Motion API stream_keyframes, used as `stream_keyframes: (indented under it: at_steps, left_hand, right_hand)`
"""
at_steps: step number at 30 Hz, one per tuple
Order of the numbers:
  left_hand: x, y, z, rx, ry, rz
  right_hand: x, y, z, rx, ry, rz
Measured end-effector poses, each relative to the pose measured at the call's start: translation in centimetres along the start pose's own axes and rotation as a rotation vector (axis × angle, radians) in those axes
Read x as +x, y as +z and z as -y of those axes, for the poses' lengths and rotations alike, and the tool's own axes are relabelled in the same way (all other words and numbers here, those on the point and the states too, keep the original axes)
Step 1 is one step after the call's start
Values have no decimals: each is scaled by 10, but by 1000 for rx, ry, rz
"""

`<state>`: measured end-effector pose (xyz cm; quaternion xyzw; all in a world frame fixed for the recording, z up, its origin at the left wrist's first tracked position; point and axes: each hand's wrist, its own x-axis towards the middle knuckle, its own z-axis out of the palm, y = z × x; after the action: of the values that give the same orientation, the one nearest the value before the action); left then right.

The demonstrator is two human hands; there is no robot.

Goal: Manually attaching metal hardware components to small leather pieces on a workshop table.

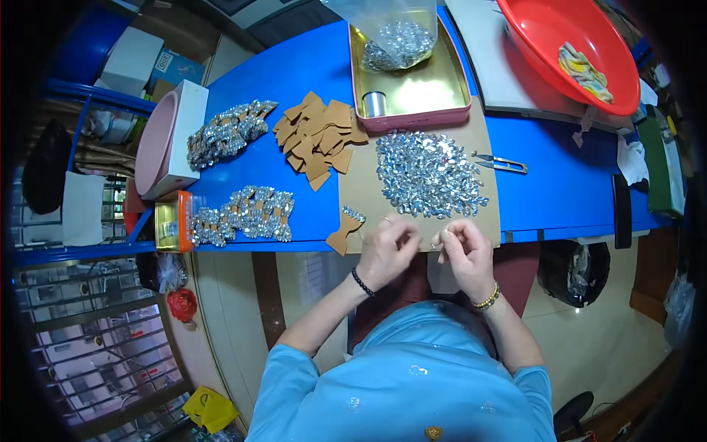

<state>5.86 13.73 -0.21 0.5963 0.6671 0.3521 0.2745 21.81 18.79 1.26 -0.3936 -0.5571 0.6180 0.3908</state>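
Both my hands are over the table's front edge, fingers drawn together. My left hand [388,252] is closed in a loose pinch; what it holds, if anything, is too small to make out. My right hand [467,254] pinches a small shiny stone [436,244] at its fingertips. Just beyond them a pile of silver rhinestones [427,177] is spread on a brown cardboard sheet [361,193]. Left of my left hand lies a tan leather-like cutout [340,239] with a short row of rhinestones at its upper end. Small scissors-like snips [504,163] lie right of the pile.
Plain tan cutouts [317,136] are heaped left of the pile. Two bunches of rhinestone-covered pieces [232,132] lie farther left. Behind the pile, a pink-rimmed tin [412,121] holds a thread spool [374,104] and a bag of rhinestones [398,46]. A red basin [618,70] stands far right.
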Motion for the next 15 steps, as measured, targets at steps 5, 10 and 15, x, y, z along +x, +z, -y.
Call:
stream_keyframes:
  at_steps: [5,10,15]
  left_hand:
    - [20,-4,23,237,134,-153]
    - [27,-3,31,313,140,-182]
    - [27,-6,33,275,185,-164]
  right_hand:
    - [0,-6,5,89,150,139]
    - [0,-7,-6,-8,125,124]
    - [1,-9,-12,-210,101,147]
